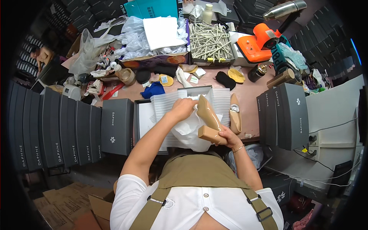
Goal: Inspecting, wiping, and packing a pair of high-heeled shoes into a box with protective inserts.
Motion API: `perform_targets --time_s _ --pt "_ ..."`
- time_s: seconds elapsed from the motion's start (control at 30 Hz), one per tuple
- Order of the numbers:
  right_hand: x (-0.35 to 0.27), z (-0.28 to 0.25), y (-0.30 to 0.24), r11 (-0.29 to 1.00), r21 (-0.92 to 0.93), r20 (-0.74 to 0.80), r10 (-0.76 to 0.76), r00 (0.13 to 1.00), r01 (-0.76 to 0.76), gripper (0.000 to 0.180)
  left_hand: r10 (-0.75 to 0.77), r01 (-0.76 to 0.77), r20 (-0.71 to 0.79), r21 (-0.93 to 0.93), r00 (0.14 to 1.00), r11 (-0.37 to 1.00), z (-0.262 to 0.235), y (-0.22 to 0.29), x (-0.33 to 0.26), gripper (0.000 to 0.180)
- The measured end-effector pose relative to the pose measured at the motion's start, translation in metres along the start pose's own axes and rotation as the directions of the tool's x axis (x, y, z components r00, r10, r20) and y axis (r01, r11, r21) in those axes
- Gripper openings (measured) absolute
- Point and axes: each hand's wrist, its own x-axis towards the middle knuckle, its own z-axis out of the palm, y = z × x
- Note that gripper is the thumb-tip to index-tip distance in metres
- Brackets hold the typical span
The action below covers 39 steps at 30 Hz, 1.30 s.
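A beige patent high-heeled shoe [209, 111] is in my right hand [230, 138], whose fingers are wrapped round its heel end. Its toe points away from me and its thick block heel [210, 134] faces left. My left hand [183, 109] is closed on crumpled white tissue paper [188, 128] beside the shoe's toe; the fingertips are partly hidden. Beneath lie white foam sheeting [165, 102] and an open grey shoe box [137, 115]. The matching shoe [235, 115] rests on the table just to the right, with pale stuffing inside.
Grey shoe boxes stand at the left [115, 120] and right [293, 115]. Farther back are a box of pale sticks [211, 40], a carton of tissue [153, 59], an orange stand [255, 48] and small cloth pieces. Another person [43, 56] is at the far left.
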Motion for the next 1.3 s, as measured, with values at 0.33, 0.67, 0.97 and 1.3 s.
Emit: perform_targets --time_s 0.33,0.67,0.97,1.3 --pt "-0.093 0.059 -0.096 0.965 -0.036 0.362 -0.229 0.903 0.26 0.087 -0.459 0.044 -0.648 -0.549 0.608 0.834 -0.092 -0.04 -0.027 0.026" --pt "-0.006 0.111 -0.102 0.985 -0.134 0.145 -0.086 0.986 0.105 0.066 -0.231 -0.342 -0.749 -0.525 0.621 0.78 -0.037 0.011 -0.093 0.025" --pt "-0.004 0.053 -0.017 0.969 0.248 0.261 -0.056 0.964 -0.011 0.082 -0.164 -0.086 -0.565 -0.388 0.808 0.918 -0.049 0.016 -0.094 0.023" --pt "-0.016 0.093 -0.044 0.965 0.224 0.156 -0.171 0.973 0.134 0.075 0.07 -0.358 -0.628 -0.346 0.775 0.867 -0.054 0.068 -0.109 0.044"
